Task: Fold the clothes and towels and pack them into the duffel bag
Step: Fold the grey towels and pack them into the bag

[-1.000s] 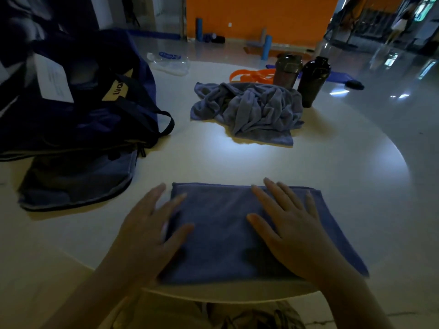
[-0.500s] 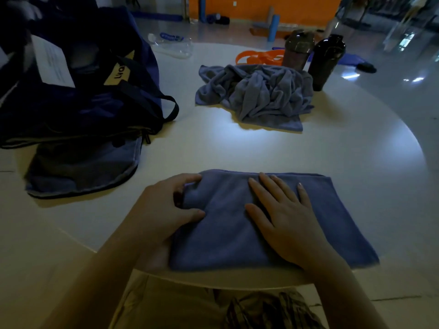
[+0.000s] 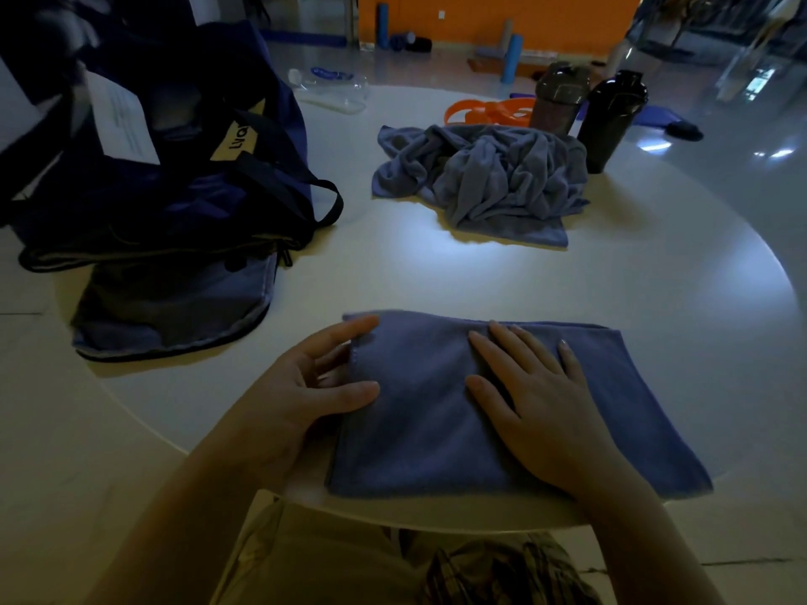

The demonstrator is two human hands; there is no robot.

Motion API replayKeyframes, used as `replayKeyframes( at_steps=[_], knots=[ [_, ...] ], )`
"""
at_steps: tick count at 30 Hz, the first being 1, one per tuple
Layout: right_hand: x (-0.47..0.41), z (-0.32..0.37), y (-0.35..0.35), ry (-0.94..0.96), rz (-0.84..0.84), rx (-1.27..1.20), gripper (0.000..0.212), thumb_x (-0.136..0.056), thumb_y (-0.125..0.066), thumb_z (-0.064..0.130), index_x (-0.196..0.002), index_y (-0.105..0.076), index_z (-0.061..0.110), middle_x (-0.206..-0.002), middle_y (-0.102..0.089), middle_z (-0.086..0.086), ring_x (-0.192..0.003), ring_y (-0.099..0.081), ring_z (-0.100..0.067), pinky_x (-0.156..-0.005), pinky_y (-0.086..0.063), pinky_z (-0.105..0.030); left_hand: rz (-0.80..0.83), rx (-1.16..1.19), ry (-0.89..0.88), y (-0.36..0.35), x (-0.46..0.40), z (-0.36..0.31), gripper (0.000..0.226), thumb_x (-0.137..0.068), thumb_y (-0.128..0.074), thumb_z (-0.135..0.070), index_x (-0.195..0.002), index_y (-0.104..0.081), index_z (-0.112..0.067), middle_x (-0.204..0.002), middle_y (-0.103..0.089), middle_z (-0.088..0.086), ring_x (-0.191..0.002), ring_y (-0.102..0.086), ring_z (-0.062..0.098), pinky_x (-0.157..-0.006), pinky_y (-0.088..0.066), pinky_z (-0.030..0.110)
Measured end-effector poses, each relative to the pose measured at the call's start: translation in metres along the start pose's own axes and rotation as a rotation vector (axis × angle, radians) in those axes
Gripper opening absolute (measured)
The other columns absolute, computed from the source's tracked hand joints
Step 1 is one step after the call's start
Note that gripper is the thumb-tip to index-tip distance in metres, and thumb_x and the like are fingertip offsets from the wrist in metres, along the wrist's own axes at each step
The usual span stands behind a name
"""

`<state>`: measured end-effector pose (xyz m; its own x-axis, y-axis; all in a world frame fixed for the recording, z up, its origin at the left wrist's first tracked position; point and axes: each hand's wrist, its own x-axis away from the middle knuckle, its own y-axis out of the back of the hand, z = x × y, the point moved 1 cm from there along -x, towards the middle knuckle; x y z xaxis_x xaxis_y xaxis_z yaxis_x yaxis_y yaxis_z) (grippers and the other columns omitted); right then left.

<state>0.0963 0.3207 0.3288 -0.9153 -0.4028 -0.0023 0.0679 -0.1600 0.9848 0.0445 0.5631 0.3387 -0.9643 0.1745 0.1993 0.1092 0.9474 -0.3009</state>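
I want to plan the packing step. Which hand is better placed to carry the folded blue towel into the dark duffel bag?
Probably the left hand: it touches the folded blue towel at its left edge, on the dark duffel bag's side. The right hand lies flat on top.

A folded blue towel (image 3: 436,408) lies flat at the near edge; a crumpled grey towel (image 3: 484,181) lies farther back; the open navy bag (image 3: 166,181) sits left.

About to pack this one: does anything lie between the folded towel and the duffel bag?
Nothing visible does. Bare table separates the folded towel from the duffel bag; the crumpled towel lies farther back, off that path.
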Motion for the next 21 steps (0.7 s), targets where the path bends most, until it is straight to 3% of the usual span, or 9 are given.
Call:
replayKeyframes(
  at_steps=[3,5,6,7,8,10,13,17,21],
  knots=[
    [-0.008,0.005,-0.009,-0.031,-0.017,-0.036,0.084,-0.072,0.017,0.08,-0.144,-0.004,0.043,-0.158,-0.017,0.008,-0.145,-0.013,-0.01,-0.119,0.0,-0.044,-0.043,-0.166,-0.033,-0.004,-0.001,-0.009,0.083,-0.057,-0.087,-0.011,-0.127,-0.052,-0.037,-0.126,-0.059,-0.007,-0.105,-0.066,0.02,-0.078,-0.058,0.035],
    [-0.016,0.014,-0.003,-0.358,-0.371,-0.048,0.062,-0.091,-0.022,0.07,-0.145,-0.024,0.04,-0.144,-0.046,-0.001,-0.131,-0.045,-0.014,-0.114,-0.024,-0.038,-0.06,-0.235,-0.104,-0.014,-0.005,-0.02,0.082,-0.056,-0.088,-0.019,-0.126,-0.05,-0.04,-0.125,-0.057,-0.018,-0.105,-0.065,0.008,-0.079,-0.057,0.025],
    [-0.012,0.013,0.006,-0.528,-0.548,-0.157,0.047,-0.095,-0.041,0.054,-0.139,-0.039,0.036,-0.13,-0.057,0.002,-0.116,-0.055,-0.005,-0.104,-0.039,-0.026,-0.058,-0.264,-0.145,-0.024,-0.008,-0.026,0.079,-0.059,-0.088,-0.021,-0.126,-0.051,-0.04,-0.123,-0.057,-0.022,-0.107,-0.062,-0.001,-0.08,-0.053,0.017],
    [-0.007,0.013,0.015,-0.449,-0.655,-0.372,0.036,-0.094,-0.053,0.041,-0.129,-0.047,0.037,-0.116,-0.061,0.008,-0.102,-0.058,0.005,-0.09,-0.045,-0.012,-0.038,-0.283,-0.184,-0.038,-0.012,-0.032,0.072,-0.065,-0.085,-0.021,-0.127,-0.051,-0.038,-0.121,-0.057,-0.025,-0.105,-0.059,-0.01,-0.08,-0.05,0.009],
    [0.001,0.008,0.022,-0.269,-0.68,-0.62,0.031,-0.091,-0.058,0.036,-0.121,-0.049,0.04,-0.105,-0.062,0.011,-0.091,-0.059,0.008,-0.079,-0.047,-0.009,-0.017,-0.292,-0.205,-0.055,-0.018,-0.037,0.063,-0.072,-0.078,-0.018,-0.127,-0.052,-0.036,-0.118,-0.057,-0.025,-0.102,-0.058,-0.014,-0.078,-0.047,0.005],
    [0.028,-0.004,0.048,-0.154,-0.611,-0.963,0.034,-0.085,-0.056,0.049,-0.116,-0.045,0.044,-0.085,-0.066,0.003,-0.079,-0.065,-0.004,-0.068,-0.054,-0.021,0.059,-0.296,-0.193,-0.092,-0.037,-0.038,0.055,-0.078,-0.072,-0.009,-0.124,-0.052,-0.032,-0.115,-0.058,-0.019,-0.096,-0.063,-0.005,-0.076,-0.051,0.01],
    [0.045,-0.036,0.063,-0.229,-0.448,-1.184,0.062,-0.077,-0.059,0.067,-0.129,-0.031,0.048,-0.084,-0.068,-0.006,-0.076,-0.07,-0.018,-0.061,-0.058,-0.028,0.173,-0.305,-0.048,-0.148,-0.067,-0.025,0.061,-0.08,-0.072,-0.007,-0.132,-0.049,-0.028,-0.125,-0.052,0.001,-0.103,-0.063,0.02,-0.079,-0.058,0.03],
    [0.059,-0.068,0.058,-0.375,-0.295,-1.07,0.079,-0.075,-0.07,0.035,-0.134,-0.02,0.05,-0.103,-0.062,0.004,-0.086,-0.068,-0.011,-0.065,-0.057,-0.021,0.276,-0.314,0.051,-0.177,-0.087,-0.011,0.063,-0.087,-0.064,0.0,-0.14,-0.042,-0.025,-0.13,-0.05,0.004,-0.098,-0.065,0.021,-0.077,-0.059,0.028],
    [0.06,-0.083,0.041,-0.38,-0.292,-0.913,0.077,-0.085,-0.067,0.012,-0.139,-0.022,0.043,-0.103,-0.065,-0.005,-0.085,-0.069,-0.016,-0.075,-0.058,-0.033,0.149,-0.598,-0.205,-0.156,-0.092,-0.013,0.057,-0.084,-0.07,-0.008,-0.128,-0.048,-0.037,-0.136,-0.052,0.001,-0.115,-0.058,0.019,-0.095,-0.052,0.036]
  ],
)
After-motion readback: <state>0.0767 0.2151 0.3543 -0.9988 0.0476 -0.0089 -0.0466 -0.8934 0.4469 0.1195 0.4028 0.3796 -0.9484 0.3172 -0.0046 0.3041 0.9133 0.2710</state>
